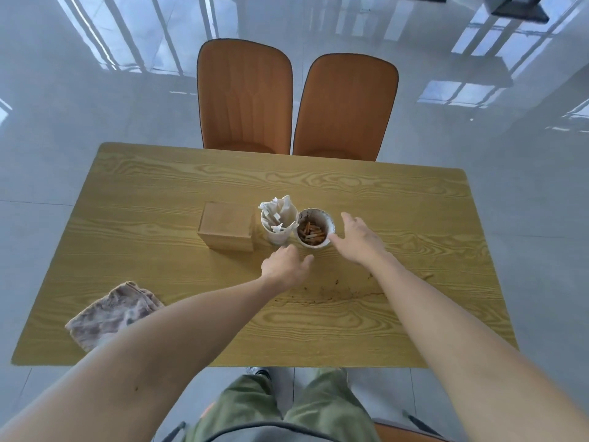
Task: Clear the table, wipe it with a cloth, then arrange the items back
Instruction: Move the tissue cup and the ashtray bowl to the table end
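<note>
On the wooden table (pixel 159 193) a tan box (pixel 227 225) stands left of two white cups. The left cup (pixel 276 229) holds white paper packets. The right cup (pixel 314 228) holds orange-brown stubs. My right hand (pixel 357 239) is open just right of the stub cup, fingertips beside its rim. My left hand (pixel 287 264) hovers in front of the two cups, fingers apart and holding nothing. A crumpled pinkish cloth (pixel 111 312) lies near the table's front left corner. Brown crumbs and a stain (pixel 331 296) mark the wood in front of the cups.
Two orange chairs (pixel 245 97) (pixel 345 106) are pushed in at the table's far side. Glossy grey floor surrounds the table. My green trousers (pixel 287 406) show below the near edge.
</note>
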